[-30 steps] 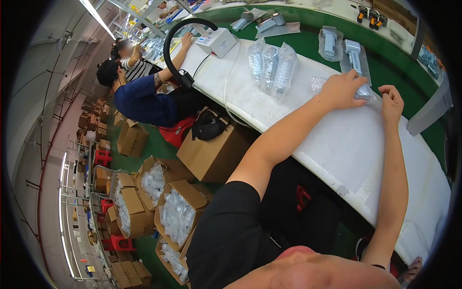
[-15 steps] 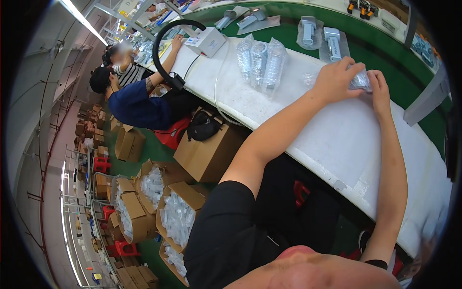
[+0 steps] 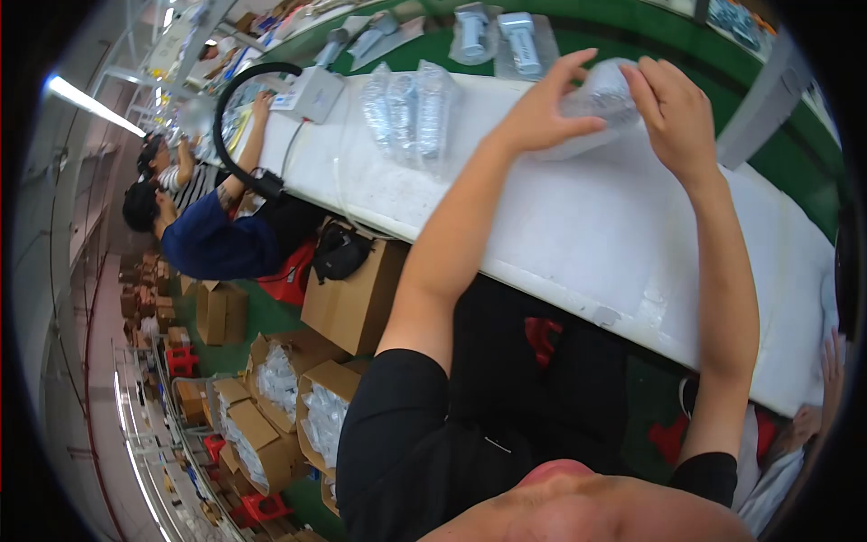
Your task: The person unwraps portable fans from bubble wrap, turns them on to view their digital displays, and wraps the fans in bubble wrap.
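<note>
A clear bubble-wrap bag (image 3: 607, 95) is between my hands near the far side of the white table (image 3: 578, 226); whatever lies inside is blurred. My left hand (image 3: 547, 107) is at its left side, thumb and fingers spread apart, the thumb against the plastic. With curled fingers, my right hand (image 3: 675, 113) grips the bag's right side. To the left lie three bubble-wrapped packages (image 3: 408, 113) side by side. Past the table edge, a grey-blue handheld device (image 3: 521, 45) lies on a plastic sleeve, beside another wrapped device (image 3: 471, 34).
A white box (image 3: 310, 94) and a black curved arm (image 3: 219, 126) stand on the left of the table. A co-worker in blue (image 3: 217, 237) sits there. Another person's hand (image 3: 832, 366) shows at the right edge. Cartons (image 3: 357, 303) stand on the floor. A grey post (image 3: 763, 99) rises at right.
The view has shifted, so the table's items appear further left. My left hand has opened wider at the bag, and the bag now shows larger between my hands.
</note>
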The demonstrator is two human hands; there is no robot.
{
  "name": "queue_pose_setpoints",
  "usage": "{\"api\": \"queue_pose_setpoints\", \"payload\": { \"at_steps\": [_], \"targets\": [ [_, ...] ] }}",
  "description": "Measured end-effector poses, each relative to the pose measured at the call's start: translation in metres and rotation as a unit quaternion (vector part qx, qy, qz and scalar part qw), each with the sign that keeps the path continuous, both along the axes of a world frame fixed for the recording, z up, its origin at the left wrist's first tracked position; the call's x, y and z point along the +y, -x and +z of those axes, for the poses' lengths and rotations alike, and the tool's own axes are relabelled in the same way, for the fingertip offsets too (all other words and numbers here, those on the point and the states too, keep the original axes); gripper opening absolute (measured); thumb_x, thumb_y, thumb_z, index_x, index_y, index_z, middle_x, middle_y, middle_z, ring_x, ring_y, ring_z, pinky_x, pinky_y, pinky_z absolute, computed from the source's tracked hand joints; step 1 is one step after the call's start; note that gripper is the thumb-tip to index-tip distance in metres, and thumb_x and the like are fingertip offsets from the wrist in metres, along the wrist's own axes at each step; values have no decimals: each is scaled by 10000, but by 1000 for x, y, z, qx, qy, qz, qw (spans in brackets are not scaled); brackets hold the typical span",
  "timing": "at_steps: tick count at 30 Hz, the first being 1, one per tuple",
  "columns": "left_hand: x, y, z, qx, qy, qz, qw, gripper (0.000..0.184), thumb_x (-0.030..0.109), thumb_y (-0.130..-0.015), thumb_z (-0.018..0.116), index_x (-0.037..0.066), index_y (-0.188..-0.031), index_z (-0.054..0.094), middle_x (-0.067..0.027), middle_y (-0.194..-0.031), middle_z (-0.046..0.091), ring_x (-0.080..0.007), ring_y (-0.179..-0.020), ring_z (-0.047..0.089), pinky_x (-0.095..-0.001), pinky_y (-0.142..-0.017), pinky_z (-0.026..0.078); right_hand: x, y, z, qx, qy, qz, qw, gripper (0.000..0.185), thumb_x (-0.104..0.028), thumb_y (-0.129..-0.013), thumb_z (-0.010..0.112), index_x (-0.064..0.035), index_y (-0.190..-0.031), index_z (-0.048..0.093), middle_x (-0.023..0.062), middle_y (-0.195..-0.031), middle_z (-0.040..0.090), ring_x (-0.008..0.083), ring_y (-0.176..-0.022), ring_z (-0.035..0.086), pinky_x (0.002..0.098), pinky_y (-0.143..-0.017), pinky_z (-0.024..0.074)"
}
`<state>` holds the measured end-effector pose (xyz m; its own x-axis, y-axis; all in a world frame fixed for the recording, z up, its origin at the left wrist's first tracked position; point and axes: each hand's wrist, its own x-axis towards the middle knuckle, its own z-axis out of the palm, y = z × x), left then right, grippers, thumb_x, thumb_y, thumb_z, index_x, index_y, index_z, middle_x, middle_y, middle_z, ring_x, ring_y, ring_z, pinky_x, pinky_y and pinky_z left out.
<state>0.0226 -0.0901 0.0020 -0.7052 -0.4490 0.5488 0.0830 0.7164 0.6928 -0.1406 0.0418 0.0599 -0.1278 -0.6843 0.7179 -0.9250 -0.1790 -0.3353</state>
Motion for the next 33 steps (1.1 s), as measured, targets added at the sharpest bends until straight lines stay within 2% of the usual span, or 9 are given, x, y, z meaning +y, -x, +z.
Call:
{"api": "queue_pose_setpoints", "payload": {
  "at_steps": [1, 3, 9, 13, 16, 19, 23, 29, 33],
  "targets": [
    [-6, -4, -2, 1, -32, -29, 999, 792, 299, -737, 791, 109, -1415, 429, -139, -1304, 544, -279, -1141, 554, -359, -988, 442, 1, -3, 3, 3, -9, -13, 1000, 191, -213, -959, 554, -49, -875, 605, 29, -697, 499, 177, -601, 429, 310, -564, 367],
    [-12, -6, -10, -102, -238, -113, 959, 840, 395, -738, 775, 93, -1433, 413, -148, -1346, 534, -269, -1179, 539, -387, -1023, 427, 5, -4, 9, -8, 20, 4, 1000, 194, -215, -963, 555, -50, -874, 603, 26, -692, 499, 182, -600, 431, 309, -562, 369],
    [9, 3, -13, -74, -437, -265, 856, 959, 575, -695, 730, 68, -1440, 404, -150, -1363, 535, -317, -1215, 538, -434, -1034, 421, 31, -7, 44, 1, 43, 135, 990, 176, -208, -963, 563, -57, -886, 607, 14, -720, 540, 165, -610, 447, 296, -567, 374],
    [9, 5, -13, -51, -518, -277, 808, 935, 559, -683, 752, 88, -1420, 422, -133, -1327, 557, -305, -1192, 552, -425, -1022, 427, 19, -17, 39, -84, -92, 36, 992, 150, -208, -954, 585, -75, -892, 616, 3, -757, 584, 137, -629, 467, 273, -583, 383],
    [8, 13, -22, -14, -491, -252, 833, 838, 456, -714, 776, 97, -1394, 443, -136, -1281, 579, -287, -1162, 565, -424, -1008, 444, 13, -3, 34, -140, -131, 99, 976, 143, -231, -940, 613, -92, -911, 624, 17, -825, 615, 122, -692, 495, 244, -629, 401],
    [15, 9, -7, 29, -416, -204, 886, 765, 337, -730, 795, 74, -1364, 457, -143, -1253, 586, -285, -1134, 573, -408, -993, 456, 12, -4, 28, -199, -31, 96, 975, 233, -304, -940, 607, -73, -925, 638, 47, -821, 619, 150, -698, 554, 247, -657, 465],
    [30, 9, 12, -13, -256, -112, 960, 768, 292, -724, 803, 46, -1359, 447, -163, -1264, 571, -300, -1138, 566, -395, -993, 457, 19, -4, 34, -195, -216, 57, 955, 237, -297, -927, 628, -67, -986, 631, 58, -923, 639, 156, -806, 586, 241, -745, 477],
    [25, 9, 9, -48, -250, -101, 962, 819, 315, -709, 817, 39, -1374, 427, -170, -1283, 555, -315, -1152, 557, -406, -1021, 436, 8, 17, 24, -183, -277, 92, 939, 187, -233, -955, 570, -86, -1066, 604, 41, -958, 606, 132, -856, 533, 223, -761, 425],
    [18, 11, -1, -24, -264, -133, 955, 862, 359, -701, 824, 45, -1389, 412, -173, -1299, 545, -322, -1166, 548, -417, -1047, 411, 7, 19, 23, -237, -173, 129, 947, 180, -234, -979, 551, -89, -1071, 604, 33, -994, 610, 136, -905, 544, 236, -810, 434]
  ]
}}
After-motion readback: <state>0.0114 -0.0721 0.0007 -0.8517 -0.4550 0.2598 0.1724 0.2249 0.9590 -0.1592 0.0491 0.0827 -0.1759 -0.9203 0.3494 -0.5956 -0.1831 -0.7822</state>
